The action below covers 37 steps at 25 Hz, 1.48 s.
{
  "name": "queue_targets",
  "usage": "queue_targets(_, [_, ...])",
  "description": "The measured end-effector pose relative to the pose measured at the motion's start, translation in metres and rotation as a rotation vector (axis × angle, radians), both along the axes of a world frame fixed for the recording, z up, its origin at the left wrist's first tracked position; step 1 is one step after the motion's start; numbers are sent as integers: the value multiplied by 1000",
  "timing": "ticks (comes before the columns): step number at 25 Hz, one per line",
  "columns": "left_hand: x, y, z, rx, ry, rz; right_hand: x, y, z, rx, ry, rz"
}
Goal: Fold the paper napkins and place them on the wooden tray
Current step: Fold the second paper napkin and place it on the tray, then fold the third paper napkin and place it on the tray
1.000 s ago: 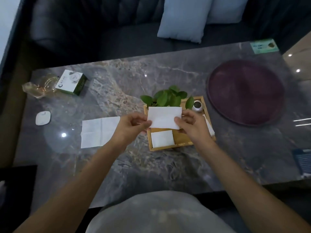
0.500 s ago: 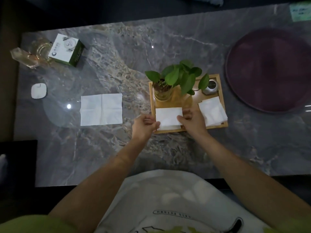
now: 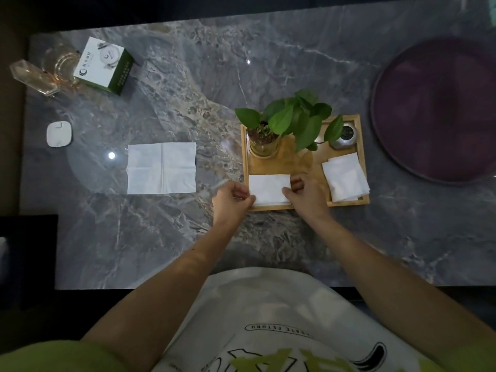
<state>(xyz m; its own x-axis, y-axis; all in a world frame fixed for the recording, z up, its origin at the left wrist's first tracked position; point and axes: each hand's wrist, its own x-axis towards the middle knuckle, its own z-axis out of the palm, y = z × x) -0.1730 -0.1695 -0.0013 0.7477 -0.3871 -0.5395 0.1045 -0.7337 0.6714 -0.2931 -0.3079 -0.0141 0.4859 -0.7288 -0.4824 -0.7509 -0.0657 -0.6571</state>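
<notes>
A folded white napkin (image 3: 268, 187) lies in the front left corner of the wooden tray (image 3: 319, 165). My left hand (image 3: 230, 200) pinches its left edge and my right hand (image 3: 306, 193) pinches its right edge. A second stack of folded napkins (image 3: 346, 177) rests in the tray's front right corner. One unfolded napkin (image 3: 161, 167) lies flat on the marble table (image 3: 188, 237), left of the tray.
A potted green plant (image 3: 287, 122) and a small round metal object (image 3: 346, 135) stand at the back of the tray. A dark purple round tray (image 3: 440, 108) sits to the right. A green-white box (image 3: 103, 65), glassware (image 3: 35, 73) and a small white device (image 3: 59, 134) are at the far left.
Both hands lowered the folded napkin from in front of the plant onto the tray's front left corner. The camera tilted down over the table.
</notes>
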Motion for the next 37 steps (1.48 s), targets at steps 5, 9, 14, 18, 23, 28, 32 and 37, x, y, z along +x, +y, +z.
queue_targets(5, [-4,1,1,1,-42,-95,-1,2,-1,-6,1,21])
queue_targets(9, [-4,1,-2,-10,-148,-216,-4,5,-1,-76,-4,44])
queue_targets(14, [-3,-3,4,134,-320,-527,-9,11,7,-212,11,193])
queue_targets(18, [-2,-5,4,245,-347,-676,-10,14,6,-201,121,316])
queue_targets(23, [1,-6,2,272,-356,-714,-6,16,6,-187,135,318])
queue_targets(28, [1,0,6,188,-331,-682,-7,16,9,-211,146,316])
queue_targets(32, [7,16,15,65,-367,-489,-3,24,18,-271,87,276])
queue_targets(37, [36,48,23,4,-314,-210,23,43,36,-248,-21,292])
